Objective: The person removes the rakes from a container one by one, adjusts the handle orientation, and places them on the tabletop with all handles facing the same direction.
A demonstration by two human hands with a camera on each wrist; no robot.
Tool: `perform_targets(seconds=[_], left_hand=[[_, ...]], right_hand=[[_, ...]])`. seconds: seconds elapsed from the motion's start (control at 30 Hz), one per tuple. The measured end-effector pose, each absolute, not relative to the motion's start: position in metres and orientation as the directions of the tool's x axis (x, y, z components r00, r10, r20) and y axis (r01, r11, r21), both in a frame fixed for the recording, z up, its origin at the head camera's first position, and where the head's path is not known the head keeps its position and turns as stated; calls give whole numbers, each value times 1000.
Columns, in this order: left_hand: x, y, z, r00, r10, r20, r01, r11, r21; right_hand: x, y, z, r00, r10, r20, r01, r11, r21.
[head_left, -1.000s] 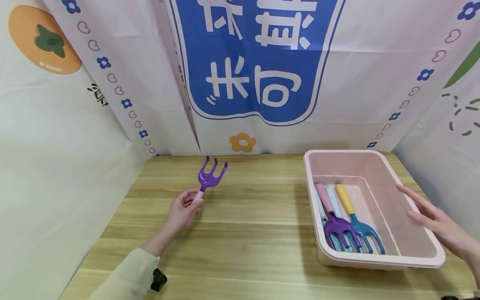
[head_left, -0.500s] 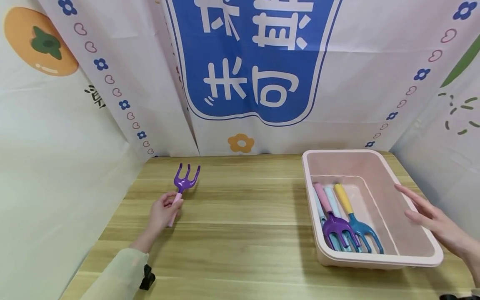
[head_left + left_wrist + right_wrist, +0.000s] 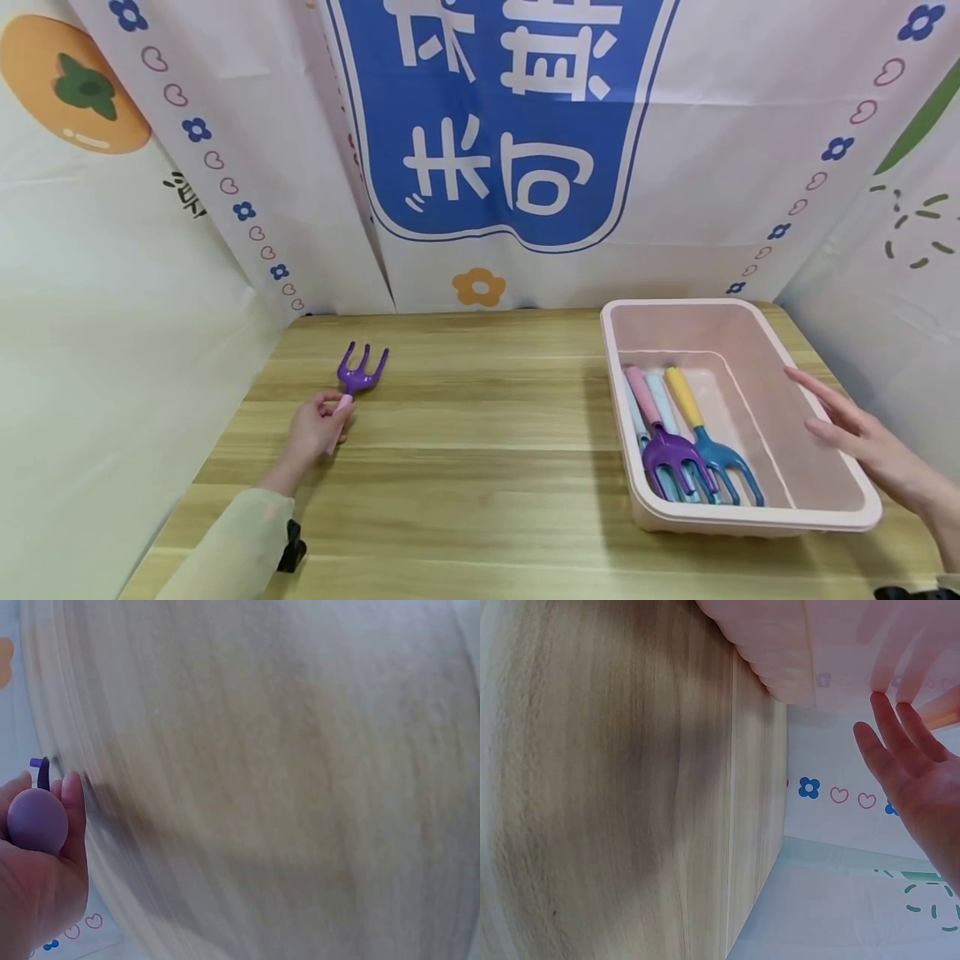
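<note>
My left hand (image 3: 315, 429) holds a toy garden fork (image 3: 356, 379) by its pink handle, its three purple prongs pointing away from me, close over the left part of the table. From the left wrist view, the rounded end of the handle (image 3: 37, 821) faces the camera with fingers around it. On the right stands a pale pink plastic bin (image 3: 742, 521). My right hand (image 3: 873, 442) rests at its right rim; in the right wrist view extended fingers (image 3: 892, 739) touch the outer wall. Inside lie a purple fork (image 3: 670, 450), a blue fork (image 3: 723, 457) with a yellow handle, and light blue tools (image 3: 660, 396) partly hidden beneath.
The wooden table (image 3: 480, 467) spans the space between both hands. A white printed cloth (image 3: 690, 192) with a blue sign hangs behind it, and further cloth walls (image 3: 112, 333) bound the left and right sides.
My left hand has carried the fork leftward and somewhat nearer to me, lowering it toward the table. The right hand stays at the bin's rim. The head view has shifted slightly.
</note>
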State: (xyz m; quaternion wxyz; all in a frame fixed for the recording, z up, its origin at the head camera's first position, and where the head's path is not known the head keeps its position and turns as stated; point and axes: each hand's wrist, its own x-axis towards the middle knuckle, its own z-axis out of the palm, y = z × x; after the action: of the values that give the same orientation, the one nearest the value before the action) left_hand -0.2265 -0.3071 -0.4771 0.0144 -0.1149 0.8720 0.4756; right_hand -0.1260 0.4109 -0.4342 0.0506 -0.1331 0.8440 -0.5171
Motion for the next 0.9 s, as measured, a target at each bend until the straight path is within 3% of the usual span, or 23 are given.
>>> perform_targets(seconds=[0.2,0.5,0.9], left_hand=[[-224,-306,-479,-966,-213,-145,-243,565,788],[-217,-304,-471,-965,-257,-48,-223,714,663],[-220,-306,-475,-957,-286,-42,-251,747,615]], right_hand=[[-126,410,-433,-956,-289,53,-177,423,-889],[-125,412,-435,-953,-297,68,-187,394,-900],[-125,409,-433,-954,-294,61,-179,391,-903]])
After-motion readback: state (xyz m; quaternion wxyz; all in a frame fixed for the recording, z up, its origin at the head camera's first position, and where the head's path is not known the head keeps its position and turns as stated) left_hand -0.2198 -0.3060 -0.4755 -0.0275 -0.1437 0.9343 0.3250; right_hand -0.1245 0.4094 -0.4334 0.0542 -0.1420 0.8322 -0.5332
